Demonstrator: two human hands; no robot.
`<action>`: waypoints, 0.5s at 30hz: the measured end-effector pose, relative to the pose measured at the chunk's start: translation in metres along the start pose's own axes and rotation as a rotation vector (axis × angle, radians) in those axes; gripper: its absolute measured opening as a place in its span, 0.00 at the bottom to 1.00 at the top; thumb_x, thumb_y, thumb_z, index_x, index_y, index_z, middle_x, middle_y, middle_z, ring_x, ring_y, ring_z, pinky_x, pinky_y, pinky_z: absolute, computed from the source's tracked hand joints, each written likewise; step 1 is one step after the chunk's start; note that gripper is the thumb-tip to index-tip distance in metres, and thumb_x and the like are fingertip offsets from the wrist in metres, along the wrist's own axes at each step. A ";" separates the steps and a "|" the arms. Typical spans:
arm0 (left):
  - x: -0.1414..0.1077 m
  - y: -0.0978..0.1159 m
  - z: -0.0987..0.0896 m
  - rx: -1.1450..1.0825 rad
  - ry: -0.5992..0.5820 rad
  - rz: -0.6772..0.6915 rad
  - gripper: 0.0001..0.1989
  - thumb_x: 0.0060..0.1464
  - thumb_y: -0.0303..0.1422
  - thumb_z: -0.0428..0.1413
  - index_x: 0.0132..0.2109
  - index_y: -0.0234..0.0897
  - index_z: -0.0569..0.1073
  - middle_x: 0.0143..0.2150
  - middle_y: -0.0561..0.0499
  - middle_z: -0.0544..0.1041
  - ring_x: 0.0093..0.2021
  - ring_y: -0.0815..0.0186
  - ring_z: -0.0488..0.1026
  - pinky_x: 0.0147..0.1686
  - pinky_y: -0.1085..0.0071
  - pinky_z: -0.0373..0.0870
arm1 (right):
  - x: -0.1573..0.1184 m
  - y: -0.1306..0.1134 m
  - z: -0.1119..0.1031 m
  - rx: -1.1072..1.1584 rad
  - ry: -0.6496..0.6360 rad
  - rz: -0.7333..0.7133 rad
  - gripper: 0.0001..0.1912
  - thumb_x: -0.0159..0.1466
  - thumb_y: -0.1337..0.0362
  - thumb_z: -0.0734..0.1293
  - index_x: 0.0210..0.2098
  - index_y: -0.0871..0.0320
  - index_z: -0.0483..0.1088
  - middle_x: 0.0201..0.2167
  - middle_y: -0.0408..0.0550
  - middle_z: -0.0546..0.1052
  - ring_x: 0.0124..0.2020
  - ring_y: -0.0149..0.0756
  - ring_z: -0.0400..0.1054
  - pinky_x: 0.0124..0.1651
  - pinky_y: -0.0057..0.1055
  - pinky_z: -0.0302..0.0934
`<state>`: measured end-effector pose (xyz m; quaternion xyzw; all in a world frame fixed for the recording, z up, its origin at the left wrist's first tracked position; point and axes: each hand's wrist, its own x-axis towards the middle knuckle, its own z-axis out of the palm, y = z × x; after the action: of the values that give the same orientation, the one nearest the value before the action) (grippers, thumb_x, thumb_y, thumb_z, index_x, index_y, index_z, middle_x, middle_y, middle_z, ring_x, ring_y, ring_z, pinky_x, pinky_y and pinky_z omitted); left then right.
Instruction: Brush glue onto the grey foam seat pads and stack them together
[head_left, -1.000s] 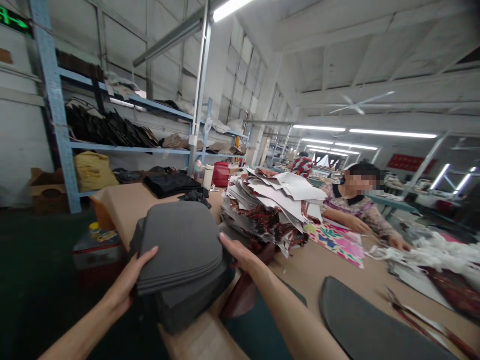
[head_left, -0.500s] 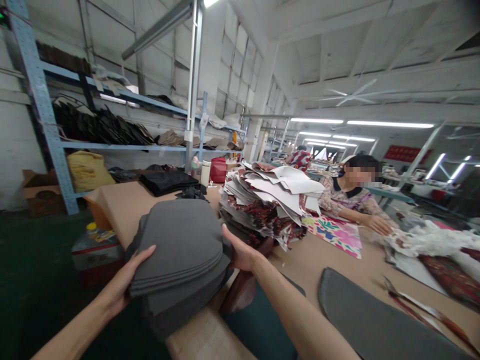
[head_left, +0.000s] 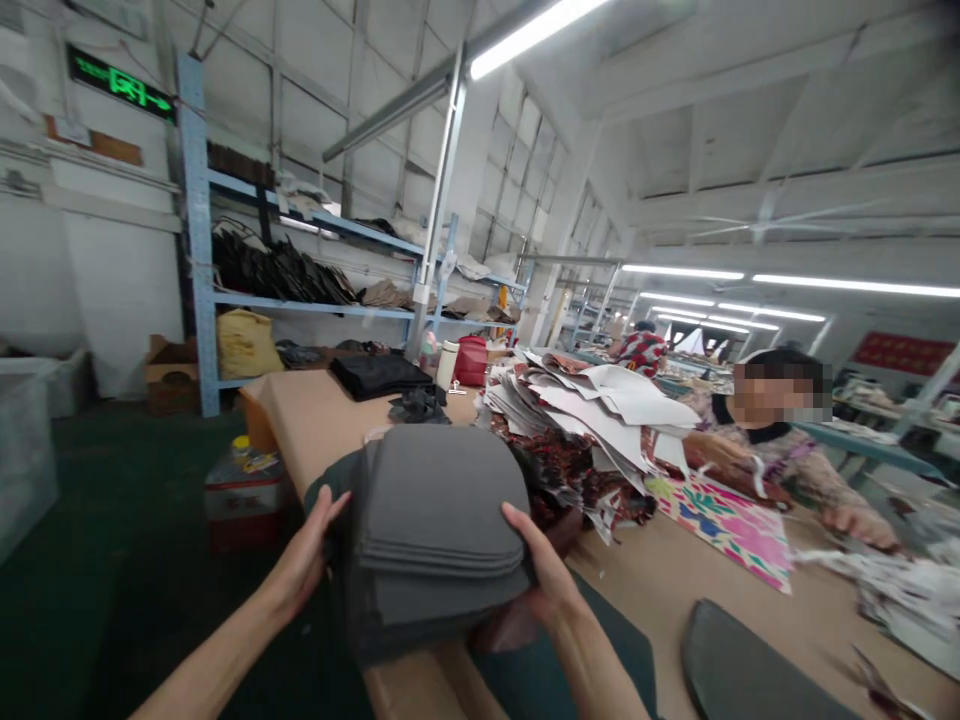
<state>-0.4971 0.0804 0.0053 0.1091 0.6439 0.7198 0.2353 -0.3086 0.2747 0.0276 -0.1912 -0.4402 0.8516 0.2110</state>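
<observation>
The stack [head_left: 442,490] is at the near left edge of your desk [head_left: 667,565], partly over a teal sheet [head_left: 619,650]; you cannot tell whether it rests there or is held up. Your right hand [head_left: 546,575] clasps its right side, thumb at the upper edge. Your left hand [head_left: 307,550] is at its left side, fingers bent; how far it grips, you cannot tell. Toward the desk's near right corner are a grey panel [head_left: 750,665] and a blurred bladed tool [head_left: 879,683]. Beyond the stack, your desk carries a tall, ragged pile [head_left: 585,415] of white and dark red pieces, with a floral sheet [head_left: 727,530] beside it, near a co-worker [head_left: 757,440] at the right edge. Toward the far left corner you have folded black cloth [head_left: 382,375], then a pale bottle [head_left: 445,366] and a red bag [head_left: 471,360]. Past the desk come a blue shelf [head_left: 199,250], a white wall and rows of tube lights.

The stack is matt dark grey, with rounded far corners and many thin layers, the lower ones fanned unevenly.

The green sign [head_left: 124,88] shows you a right-pointing arrow; its lettering and that on the red banner [head_left: 904,352] are too blurred to read.
</observation>
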 end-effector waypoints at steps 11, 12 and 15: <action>-0.032 -0.035 -0.012 0.011 -0.100 0.071 0.32 0.45 0.57 0.51 0.47 0.35 0.70 0.39 0.44 0.75 0.38 0.57 0.72 0.39 0.64 0.67 | -0.031 -0.008 -0.025 0.085 0.165 0.040 0.32 0.50 0.52 0.70 0.49 0.66 0.66 0.36 0.51 0.79 0.45 0.46 0.70 0.50 0.41 0.64; -0.039 -0.040 -0.010 -0.052 -0.138 -0.004 0.32 0.45 0.57 0.52 0.46 0.34 0.69 0.37 0.44 0.75 0.35 0.59 0.72 0.35 0.66 0.67 | -0.031 -0.005 -0.026 0.075 0.182 0.045 0.34 0.49 0.51 0.71 0.50 0.65 0.66 0.37 0.51 0.78 0.47 0.47 0.69 0.50 0.41 0.64; -0.056 -0.040 -0.002 -0.319 -0.257 -0.187 0.31 0.45 0.57 0.52 0.44 0.34 0.70 0.36 0.45 0.75 0.34 0.62 0.72 0.35 0.69 0.66 | -0.030 0.004 -0.035 -0.002 0.275 0.035 0.36 0.44 0.49 0.71 0.50 0.57 0.66 0.42 0.47 0.77 0.52 0.49 0.64 0.52 0.41 0.63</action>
<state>-0.4411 0.0544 -0.0263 0.1010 0.4940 0.7677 0.3955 -0.2658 0.2804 0.0099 -0.3139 -0.4044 0.8205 0.2543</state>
